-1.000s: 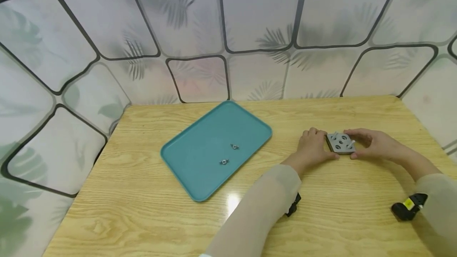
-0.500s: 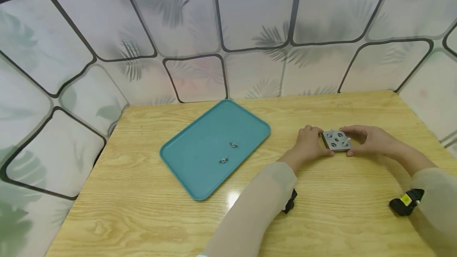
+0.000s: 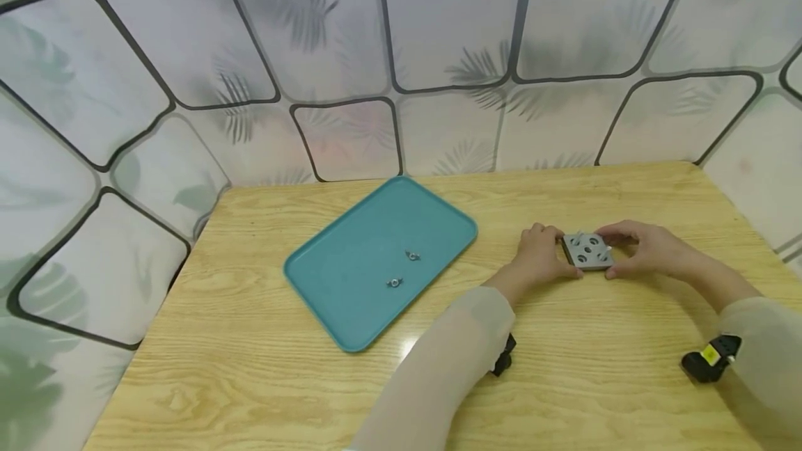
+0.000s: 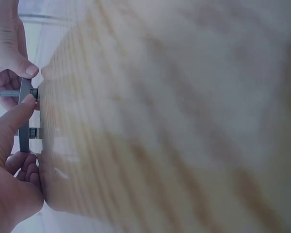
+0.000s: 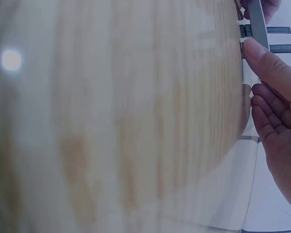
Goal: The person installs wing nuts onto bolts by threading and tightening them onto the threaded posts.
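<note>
A square grey metal plate (image 3: 587,250) with several holes lies at the right of the table, between both hands. Two bolts stand up through it, and in the left wrist view a threaded shank (image 4: 9,92) sticks out above the plate. Beneath, the bolt heads (image 5: 245,31) hold the plate a little off the tabletop. My left hand (image 3: 540,256) grips the plate's left edge between thumb and fingers. On the opposite edge, my right hand (image 3: 648,250) pinches it the same way. The undersides of the bolts are hidden in the head view.
Left of the hands lies a teal tray (image 3: 351,256) set at an angle. Two small wing nuts (image 3: 394,282) (image 3: 412,255) rest on it, apart from each other. The wooden table (image 3: 207,339) ends against a patterned wall covering (image 3: 351,138) at the back.
The plate has shifted slightly to the left along the table, both hands moving with it and keeping their hold. The tray and wing nuts have stayed put; the head view wobbles a little.
</note>
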`<state>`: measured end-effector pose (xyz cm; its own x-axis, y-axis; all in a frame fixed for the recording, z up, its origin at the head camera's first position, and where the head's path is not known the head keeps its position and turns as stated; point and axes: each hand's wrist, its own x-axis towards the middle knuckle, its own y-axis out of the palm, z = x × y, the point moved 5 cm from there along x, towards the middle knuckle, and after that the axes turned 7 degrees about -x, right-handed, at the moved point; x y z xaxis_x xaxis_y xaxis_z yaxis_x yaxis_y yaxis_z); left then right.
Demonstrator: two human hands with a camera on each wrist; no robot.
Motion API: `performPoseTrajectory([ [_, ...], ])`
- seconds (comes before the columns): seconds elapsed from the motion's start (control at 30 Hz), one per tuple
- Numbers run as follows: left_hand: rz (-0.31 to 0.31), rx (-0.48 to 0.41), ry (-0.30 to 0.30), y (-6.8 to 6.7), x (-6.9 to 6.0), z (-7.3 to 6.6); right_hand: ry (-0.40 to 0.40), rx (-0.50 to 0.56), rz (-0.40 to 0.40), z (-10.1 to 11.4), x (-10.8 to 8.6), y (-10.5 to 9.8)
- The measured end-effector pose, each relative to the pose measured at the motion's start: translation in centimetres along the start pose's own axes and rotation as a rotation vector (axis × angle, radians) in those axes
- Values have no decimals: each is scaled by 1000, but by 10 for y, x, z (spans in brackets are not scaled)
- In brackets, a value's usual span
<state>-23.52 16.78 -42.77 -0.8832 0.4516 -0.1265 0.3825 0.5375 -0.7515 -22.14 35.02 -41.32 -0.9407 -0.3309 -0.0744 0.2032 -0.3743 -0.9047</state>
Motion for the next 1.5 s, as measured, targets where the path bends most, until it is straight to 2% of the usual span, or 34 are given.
performPoseTrajectory([
  [0.27,11,-33,14,-3,-3,1,-18,-4,-14,5,-1,0],
  [0.47,12,-24,34,-5,-8,9,-68,-1,-23,13,0,6],
  [0.67,33,-54,43,-5,-13,15,-70,2,-17,18,-1,13],
  [0.97,27,-67,52,-13,-17,20,-145,-22,-59,31,2,13],
  [1.27,1,-63,17,-17,-27,21,-148,-15,-8,41,5,12],
  [1.5,4,-102,13,-21,-34,25,-174,19,-14,46,6,16],
])
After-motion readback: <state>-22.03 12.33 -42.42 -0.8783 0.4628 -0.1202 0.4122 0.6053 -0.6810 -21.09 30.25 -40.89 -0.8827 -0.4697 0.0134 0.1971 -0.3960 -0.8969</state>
